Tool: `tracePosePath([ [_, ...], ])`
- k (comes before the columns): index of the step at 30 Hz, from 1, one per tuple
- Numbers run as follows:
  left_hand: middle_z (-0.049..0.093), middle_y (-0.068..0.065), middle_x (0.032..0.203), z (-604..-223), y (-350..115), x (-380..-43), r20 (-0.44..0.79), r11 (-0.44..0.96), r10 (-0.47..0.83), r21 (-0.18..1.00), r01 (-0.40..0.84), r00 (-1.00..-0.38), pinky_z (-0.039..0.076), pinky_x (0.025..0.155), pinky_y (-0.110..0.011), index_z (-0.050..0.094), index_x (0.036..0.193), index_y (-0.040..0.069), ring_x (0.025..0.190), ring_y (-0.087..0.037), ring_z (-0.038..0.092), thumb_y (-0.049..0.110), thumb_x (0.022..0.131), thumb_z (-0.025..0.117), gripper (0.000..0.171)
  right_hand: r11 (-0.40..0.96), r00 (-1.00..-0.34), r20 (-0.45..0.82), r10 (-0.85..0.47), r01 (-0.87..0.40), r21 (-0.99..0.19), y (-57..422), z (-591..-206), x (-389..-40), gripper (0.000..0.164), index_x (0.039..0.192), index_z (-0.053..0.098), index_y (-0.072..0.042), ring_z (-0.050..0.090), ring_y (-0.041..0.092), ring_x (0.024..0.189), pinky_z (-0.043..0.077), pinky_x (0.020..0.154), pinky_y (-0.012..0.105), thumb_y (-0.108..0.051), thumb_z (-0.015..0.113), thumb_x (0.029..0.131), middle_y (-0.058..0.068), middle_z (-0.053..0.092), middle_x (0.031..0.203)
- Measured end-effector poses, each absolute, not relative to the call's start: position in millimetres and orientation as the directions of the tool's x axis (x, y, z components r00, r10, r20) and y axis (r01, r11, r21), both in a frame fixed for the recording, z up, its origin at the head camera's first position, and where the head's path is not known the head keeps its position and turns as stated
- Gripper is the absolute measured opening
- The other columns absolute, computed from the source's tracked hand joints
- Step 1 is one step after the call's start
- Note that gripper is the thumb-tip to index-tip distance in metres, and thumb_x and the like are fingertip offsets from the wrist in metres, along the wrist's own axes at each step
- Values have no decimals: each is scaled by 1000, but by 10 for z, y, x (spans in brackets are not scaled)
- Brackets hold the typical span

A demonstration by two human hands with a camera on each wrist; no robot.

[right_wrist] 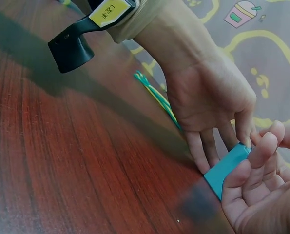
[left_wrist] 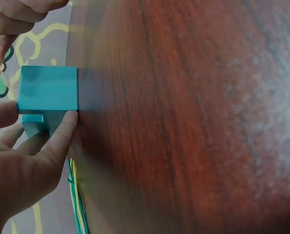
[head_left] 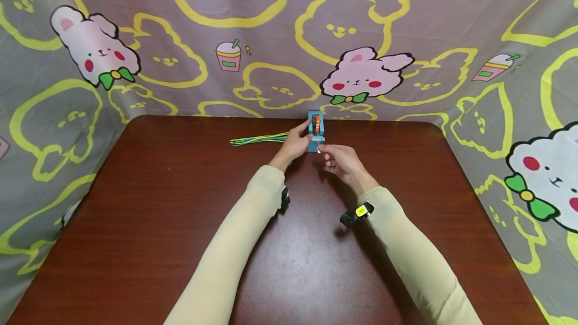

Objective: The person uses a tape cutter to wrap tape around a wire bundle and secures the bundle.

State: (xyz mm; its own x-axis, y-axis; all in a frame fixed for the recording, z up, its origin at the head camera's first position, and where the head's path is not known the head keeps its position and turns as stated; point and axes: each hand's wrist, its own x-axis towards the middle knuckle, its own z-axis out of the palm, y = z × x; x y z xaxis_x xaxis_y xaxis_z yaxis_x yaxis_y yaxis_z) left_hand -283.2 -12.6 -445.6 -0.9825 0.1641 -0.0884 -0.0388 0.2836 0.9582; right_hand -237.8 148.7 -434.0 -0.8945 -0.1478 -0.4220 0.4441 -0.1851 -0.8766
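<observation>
A blue tape dispenser (head_left: 310,147) stands near the table's far edge, with an orange-cored roll (head_left: 317,124) in its upper part. My left hand (head_left: 295,145) grips it from the left. In the left wrist view the thumb and fingers clasp the dispenser's sides near its flat blue end (left_wrist: 49,87). At the dispenser's near end, my right hand (head_left: 345,162) pinches a small clear piece of tape (head_left: 319,151) between thumb and forefinger, its other fingers curled. The right wrist view shows both hands close together at the blue dispenser (right_wrist: 227,168), the right fingers partly covering it.
Left of the dispenser lies a bundle of yellow and green twist-tie-like strands (head_left: 257,139), passing behind the left hand. A patterned curtain (head_left: 280,39) hangs close behind the brown table (head_left: 149,204) and along both sides. Black camera mounts (head_left: 354,215) sit on the wrists.
</observation>
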Motion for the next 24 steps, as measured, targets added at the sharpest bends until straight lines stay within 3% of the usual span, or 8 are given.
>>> tracePosePath([
  [4, 36, -6, 159, -4473, -123, -2835, -87, 286, 166, 958, -36, -982, 29, 114, -43, 39, 156, 21, 145, -23, 31, 7, 103, 50, 56, -183, -894, -425, -143, 446, -876, 1498, -4351, -2356, 12, 88, 68, -7, 50, 7, 47, 48, 58, 26, -14, 67, 98, -4, 56, 59],
  [5, 37, -6, 159, -4476, -122, -2838, -94, 288, 165, 957, -43, -982, 33, 112, -42, 39, 156, 22, 136, -23, 43, 7, 103, 50, 57, -181, -894, -424, -143, 445, -877, 1502, -4351, -2349, 11, 89, 68, -7, 50, 7, 47, 48, 58, 26, -13, 67, 98, -4, 56, 60],
  [11, 36, -6, 159, -4437, -116, -2833, -105, 271, 164, 961, -57, -981, 38, 94, -35, 39, 156, 25, 114, -21, 49, 8, 103, 50, 57, -181, -901, -409, -146, 431, -884, 1512, -4320, -2308, 13, 97, 69, -1, 50, 7, 47, 47, 57, 26, -13, 65, 99, -4, 57, 59],
  [12, 36, -7, 159, -4429, -116, -2831, -101, 266, 164, 963, -55, -981, 37, 95, -34, 39, 156, 24, 123, -21, 44, 8, 103, 50, 57, -184, -901, -408, -152, 431, -883, 1515, -4319, -2305, 13, 97, 70, -1, 50, 7, 47, 47, 58, 26, -12, 65, 99, -4, 57, 59],
  [17, 35, -6, 160, -4432, -119, -2836, -111, 264, 161, 962, -65, -981, 35, 98, -34, 39, 156, 25, 135, -21, 39, 9, 103, 50, 56, -195, -897, -410, -166, 438, -878, 1525, -4332, -2287, 14, 90, 71, -4, 50, 6, 46, 46, 57, 26, -11, 64, 99, -4, 57, 58],
  [24, 35, -7, 160, -4460, -121, -2848, -103, 264, 159, 963, -58, -982, 35, 98, -36, 40, 156, 24, 139, -19, 36, 7, 104, 50, 56, -203, -896, -403, -186, 436, -877, 1506, -4330, -2242, 14, 90, 72, -4, 50, 6, 46, 47, 56, 25, -11, 63, 99, -5, 56, 57],
])
